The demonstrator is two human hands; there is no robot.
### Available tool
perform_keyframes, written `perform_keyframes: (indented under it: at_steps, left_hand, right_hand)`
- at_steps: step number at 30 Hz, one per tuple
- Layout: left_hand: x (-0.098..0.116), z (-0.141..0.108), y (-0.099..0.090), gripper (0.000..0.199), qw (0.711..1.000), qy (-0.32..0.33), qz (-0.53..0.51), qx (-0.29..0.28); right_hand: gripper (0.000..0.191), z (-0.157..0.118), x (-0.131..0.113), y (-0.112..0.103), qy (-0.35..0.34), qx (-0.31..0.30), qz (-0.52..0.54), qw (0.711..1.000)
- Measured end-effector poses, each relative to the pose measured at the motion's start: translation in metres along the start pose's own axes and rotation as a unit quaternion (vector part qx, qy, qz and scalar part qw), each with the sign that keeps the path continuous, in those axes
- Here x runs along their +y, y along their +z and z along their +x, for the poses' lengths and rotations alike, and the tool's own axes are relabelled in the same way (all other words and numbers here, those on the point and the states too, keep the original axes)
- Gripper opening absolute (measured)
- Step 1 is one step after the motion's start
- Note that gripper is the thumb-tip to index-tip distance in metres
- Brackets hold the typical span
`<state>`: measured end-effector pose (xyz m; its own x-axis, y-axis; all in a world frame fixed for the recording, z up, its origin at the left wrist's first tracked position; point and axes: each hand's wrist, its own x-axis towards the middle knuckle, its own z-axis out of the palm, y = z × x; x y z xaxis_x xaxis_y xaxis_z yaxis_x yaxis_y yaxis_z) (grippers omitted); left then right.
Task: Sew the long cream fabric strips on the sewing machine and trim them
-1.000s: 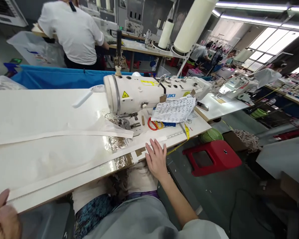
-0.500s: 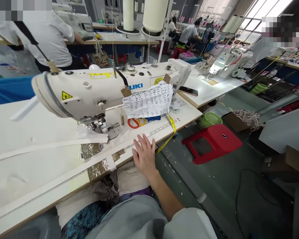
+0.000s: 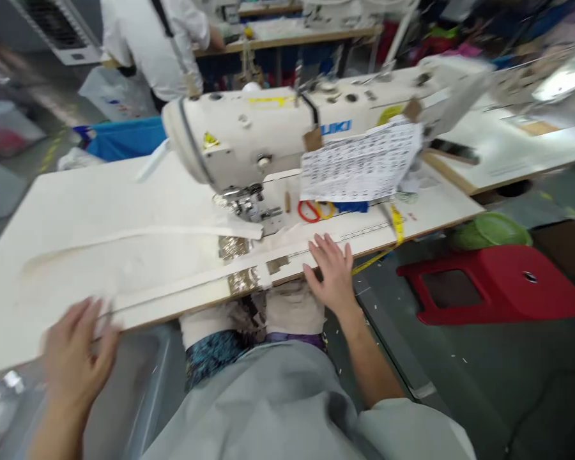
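Note:
My right hand (image 3: 333, 275) rests at the table's front edge with its fingers spread, on or just over a printed ruler strip (image 3: 299, 254), holding nothing. My left hand (image 3: 79, 351) is blurred at the front left edge, thumb apart from the fingers, close to a long white band (image 3: 182, 281) lying along the edge. I cannot tell whether it touches the band. Ahead stands a white sewing machine (image 3: 239, 131). A white fabric strip (image 3: 196, 231) lies on the table, its right end by the presser foot (image 3: 271, 213).
Red- and yellow-handled scissors (image 3: 309, 211) lie beneath a handwritten sheet (image 3: 361, 163) taped to the machine. A yellow tape measure (image 3: 397, 223) hangs over the edge. A red stool (image 3: 503, 281) and green basket (image 3: 496, 231) stand right. A grey bin (image 3: 156, 364) sits below left. A person (image 3: 153, 48) works behind.
The view has swung left, shifting the machine rightward in the picture. My left hand has come into view at the lower left. My right hand stays spread at the table edge.

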<state>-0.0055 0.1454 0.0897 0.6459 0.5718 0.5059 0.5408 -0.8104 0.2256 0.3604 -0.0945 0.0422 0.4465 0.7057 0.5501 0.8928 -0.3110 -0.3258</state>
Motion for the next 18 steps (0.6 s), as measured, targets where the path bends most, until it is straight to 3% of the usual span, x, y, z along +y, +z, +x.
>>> perform_keyframes:
  at_steps: [2, 4, 7, 11, 13, 15, 18]
  left_hand:
    - [-0.014, -0.019, -0.001, 0.056, 0.998, 0.03, 0.03, -0.048]
    - [-0.027, -0.034, 0.003, 0.046, 0.995, 0.049, 0.058, -0.061]
    - [-0.048, -0.056, 0.011, 0.018, 0.995, 0.046, 0.084, 0.029]
    - [-0.076, -0.098, 0.022, 0.016, 0.991, -0.039, 0.101, 0.083]
    - [-0.086, -0.118, 0.032, 0.025, 0.984, -0.134, 0.11, 0.048]
    - [-0.092, -0.134, 0.046, 0.036, 0.969, -0.229, 0.084, -0.039]
    - [-0.091, -0.149, 0.068, 0.041, 0.948, -0.28, 0.009, -0.152]
  right_hand:
    - [0.041, -0.002, 0.006, -0.003, -0.057, -0.024, 0.012, 0.998]
    - [0.029, -0.006, 0.009, -0.006, -0.081, -0.012, 0.008, 0.997]
    - [0.015, -0.018, 0.002, -0.008, -0.086, 0.042, -0.01, 0.995]
    - [0.019, -0.042, -0.023, 0.007, -0.121, 0.045, 0.014, 0.992]
    - [0.018, -0.054, -0.035, 0.023, -0.127, -0.003, 0.046, 0.991]
    - [0.021, -0.068, -0.041, 0.039, -0.101, -0.091, 0.077, 0.988]
    - [0.027, -0.088, -0.045, 0.055, -0.052, -0.208, 0.109, 0.971]
